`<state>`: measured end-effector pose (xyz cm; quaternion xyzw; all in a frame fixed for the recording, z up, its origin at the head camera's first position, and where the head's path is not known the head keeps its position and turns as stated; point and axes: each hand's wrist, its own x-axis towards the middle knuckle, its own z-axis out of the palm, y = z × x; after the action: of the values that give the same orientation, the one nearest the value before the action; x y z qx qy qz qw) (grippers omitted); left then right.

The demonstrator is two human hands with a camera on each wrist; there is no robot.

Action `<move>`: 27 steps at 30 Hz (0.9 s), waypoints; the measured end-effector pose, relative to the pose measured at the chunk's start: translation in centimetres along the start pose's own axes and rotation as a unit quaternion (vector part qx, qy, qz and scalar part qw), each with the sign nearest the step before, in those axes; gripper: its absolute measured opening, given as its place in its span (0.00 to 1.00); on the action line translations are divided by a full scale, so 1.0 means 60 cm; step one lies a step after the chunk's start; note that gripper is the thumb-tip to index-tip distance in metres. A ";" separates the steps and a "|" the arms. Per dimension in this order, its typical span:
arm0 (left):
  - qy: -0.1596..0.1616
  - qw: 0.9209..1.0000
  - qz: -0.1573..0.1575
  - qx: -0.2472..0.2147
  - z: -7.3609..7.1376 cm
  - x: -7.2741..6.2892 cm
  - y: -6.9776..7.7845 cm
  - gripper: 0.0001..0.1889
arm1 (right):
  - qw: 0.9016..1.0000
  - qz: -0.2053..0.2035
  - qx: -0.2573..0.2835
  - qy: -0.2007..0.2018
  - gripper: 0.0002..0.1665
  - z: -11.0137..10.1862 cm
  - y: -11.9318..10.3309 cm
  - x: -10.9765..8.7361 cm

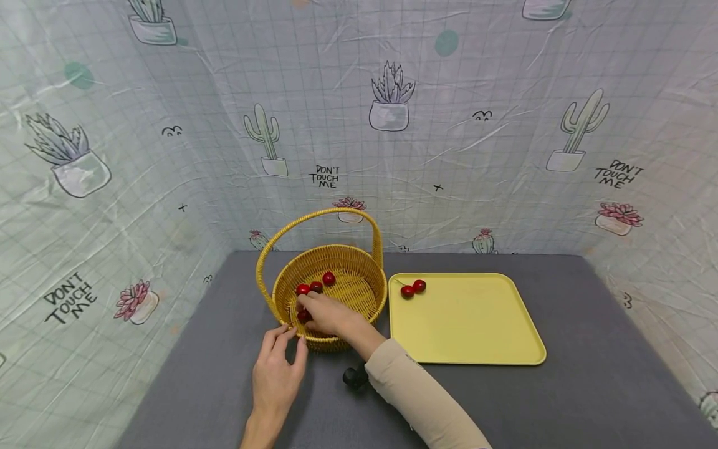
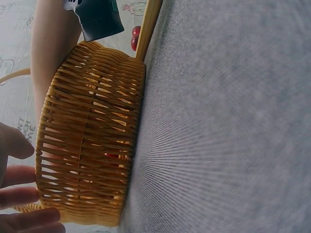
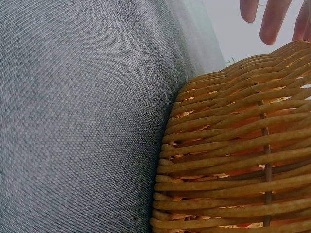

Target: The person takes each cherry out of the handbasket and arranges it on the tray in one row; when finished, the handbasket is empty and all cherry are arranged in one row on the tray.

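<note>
A round woven basket with a tall arched handle stands on the grey table. My right hand reaches down inside it, fingers bent around a dark red cherry near the front left wall; I cannot tell whether they grip it. More cherries lie beyond the fingers on the basket floor. With its fingertips at the front left rim, my left hand has its fingers spread and lightly bent. In the left wrist view the left fingers reach the woven wall.
Right of the basket lies a yellow tray, with two cherries on stems in its back left corner. A black device sits at my right wrist. A patterned cloth hangs behind and beside the table.
</note>
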<state>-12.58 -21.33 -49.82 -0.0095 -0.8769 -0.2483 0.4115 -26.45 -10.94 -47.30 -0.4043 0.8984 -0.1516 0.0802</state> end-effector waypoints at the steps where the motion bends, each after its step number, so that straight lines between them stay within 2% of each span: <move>1: 0.001 1.000 0.000 0.000 0.000 0.000 0.000 0.11 | 1.000 0.002 0.002 0.001 0.21 0.000 0.000 0.000; 11: -0.001 1.000 -0.005 0.001 0.000 0.000 0.003 0.11 | 1.000 0.009 0.010 0.018 0.18 -0.002 -0.001 0.000; 20: 0.002 1.000 0.000 0.000 0.000 -0.001 0.004 0.11 | 0.998 -0.008 0.043 0.041 0.20 -0.012 -0.001 -0.014; 27: 0.002 1.000 0.000 -0.002 0.000 -0.001 0.002 0.11 | 0.996 -0.005 0.071 0.061 0.22 -0.025 0.000 -0.028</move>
<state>-12.53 -21.23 -49.83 -0.0098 -0.8757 -0.2504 0.4128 -25.75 -9.35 -45.87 -0.3918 0.8867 -0.2397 0.0530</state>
